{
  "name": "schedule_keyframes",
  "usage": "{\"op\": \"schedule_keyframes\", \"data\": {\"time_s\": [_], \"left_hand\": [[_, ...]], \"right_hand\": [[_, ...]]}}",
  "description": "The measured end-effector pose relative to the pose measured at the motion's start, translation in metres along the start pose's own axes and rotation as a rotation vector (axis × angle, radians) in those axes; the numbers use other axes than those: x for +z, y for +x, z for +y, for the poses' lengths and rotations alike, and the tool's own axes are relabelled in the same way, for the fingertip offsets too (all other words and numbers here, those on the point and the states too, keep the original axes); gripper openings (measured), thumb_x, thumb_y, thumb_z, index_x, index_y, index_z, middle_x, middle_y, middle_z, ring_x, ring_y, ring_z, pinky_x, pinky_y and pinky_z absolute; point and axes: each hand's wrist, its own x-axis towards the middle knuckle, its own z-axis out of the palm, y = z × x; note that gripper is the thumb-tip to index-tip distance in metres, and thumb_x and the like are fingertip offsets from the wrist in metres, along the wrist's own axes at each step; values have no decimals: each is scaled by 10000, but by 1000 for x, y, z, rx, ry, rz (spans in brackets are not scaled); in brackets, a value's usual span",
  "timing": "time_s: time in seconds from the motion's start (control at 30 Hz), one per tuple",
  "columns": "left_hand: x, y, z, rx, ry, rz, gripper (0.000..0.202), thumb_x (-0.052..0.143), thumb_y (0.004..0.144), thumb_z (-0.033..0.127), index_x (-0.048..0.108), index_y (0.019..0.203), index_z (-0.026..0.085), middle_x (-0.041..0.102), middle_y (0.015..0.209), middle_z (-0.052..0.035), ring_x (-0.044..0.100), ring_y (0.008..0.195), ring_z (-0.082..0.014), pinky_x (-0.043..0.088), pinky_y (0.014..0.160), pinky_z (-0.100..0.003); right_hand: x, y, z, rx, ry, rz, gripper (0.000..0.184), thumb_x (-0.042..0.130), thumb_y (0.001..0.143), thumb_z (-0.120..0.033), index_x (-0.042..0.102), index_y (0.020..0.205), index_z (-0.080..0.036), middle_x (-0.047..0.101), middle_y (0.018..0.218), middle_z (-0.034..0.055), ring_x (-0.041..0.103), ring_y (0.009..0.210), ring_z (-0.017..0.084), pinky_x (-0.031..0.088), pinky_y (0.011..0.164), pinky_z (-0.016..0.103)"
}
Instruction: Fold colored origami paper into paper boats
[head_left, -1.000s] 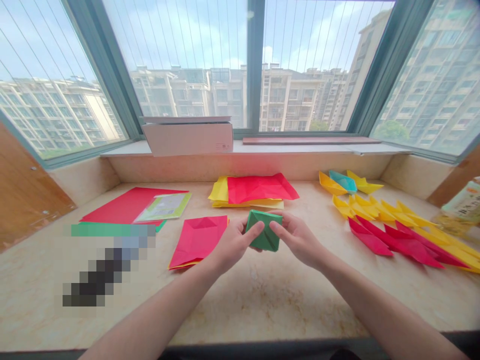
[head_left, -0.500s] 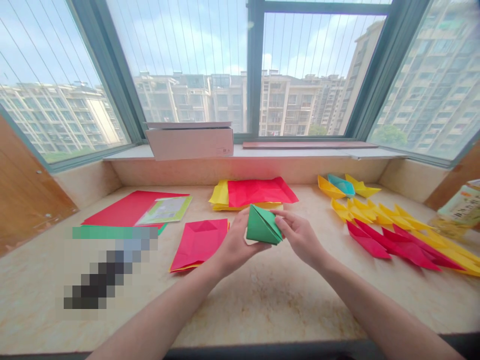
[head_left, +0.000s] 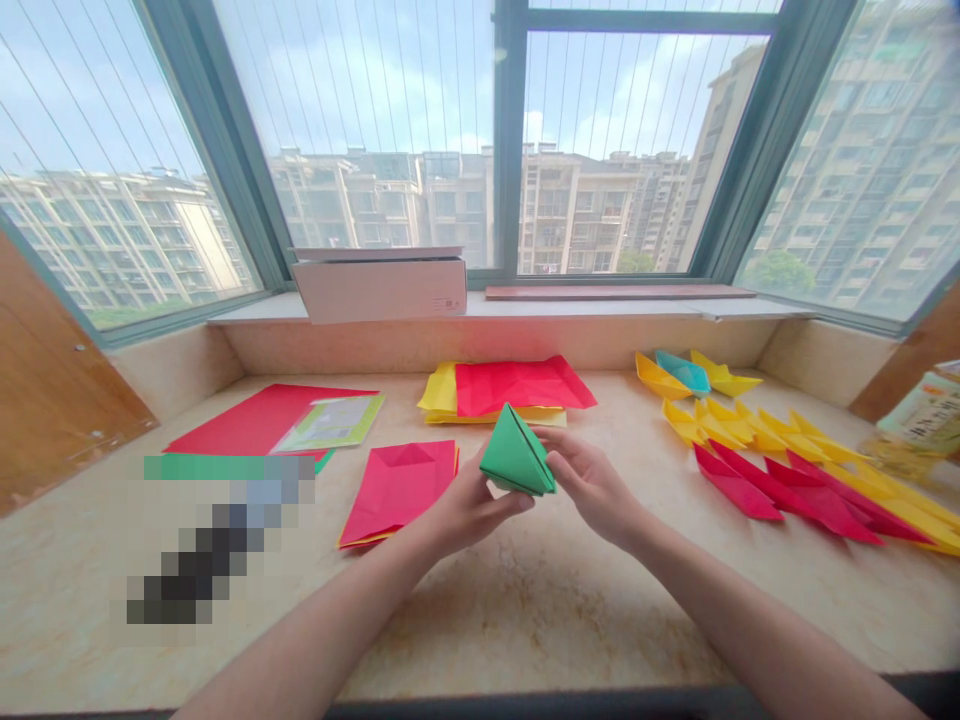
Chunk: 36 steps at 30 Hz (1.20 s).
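Note:
A folded green paper shape, pointed at the top, is held just above the stone sill between both my hands. My left hand cups it from below and the left, with the thumb under its lower edge. My right hand pinches its right corner with fingers closed. Just left of my hands lies a partly folded red sheet.
A stack of red and yellow sheets lies behind the hands. Several folded yellow, red and blue paper boats cover the right side. Flat red paper and a green booklet lie at left, a white box on the ledge.
The green shape has been turned and pulled from a flat square into a taller pointed form. Both hands have shifted their grip on it and stayed in the same spot.

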Motion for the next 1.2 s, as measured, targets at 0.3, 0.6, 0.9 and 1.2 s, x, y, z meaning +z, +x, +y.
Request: {"op": "schedule_keyframes", "data": {"time_s": [0.3, 0.6, 0.9, 1.2], "left_hand": [[2, 0, -8, 136, 62, 245, 757, 771, 769, 317, 387, 1415, 217, 503, 1385, -143, 506, 1256, -302, 421, 1048, -430], [8, -2, -12, 112, -17, 236, 866, 712, 836, 342, 216, 1534, 212, 418, 1482, -184, 497, 1295, -326, 416, 1078, -484], [2, -3, -14, 185, 71, 234, 745, 708, 841, 317, 348, 1488, 235, 432, 1493, -157, 450, 1346, -338, 410, 1097, -493], [2, -6, -6, 165, 76, 131, 889, 730, 819, 308, 210, 1541, 282, 359, 1536, -158, 427, 1360, -350, 437, 1064, -487]], "right_hand": [[-3, 0, 0, -54, -26, 156, 425, 606, 907, -488, 587, 1236, -220, 663, 1147, 105, 633, 941, 233, 524, 747, 348], [-4, 0, 5, -94, -65, 184, 451, 627, 895, -477, 567, 1272, -238, 656, 1134, 98, 626, 899, 219, 517, 752, 351], [-7, -1, 10, -123, -130, 230, 429, 642, 887, -463, 579, 1251, -245, 659, 1128, 96, 624, 953, 235, 506, 781, 362], [-4, -2, 5, -202, -282, 212, 538, 643, 887, -460, 502, 1362, -253, 676, 1010, 60, 620, 830, 198, 516, 746, 338]]}}
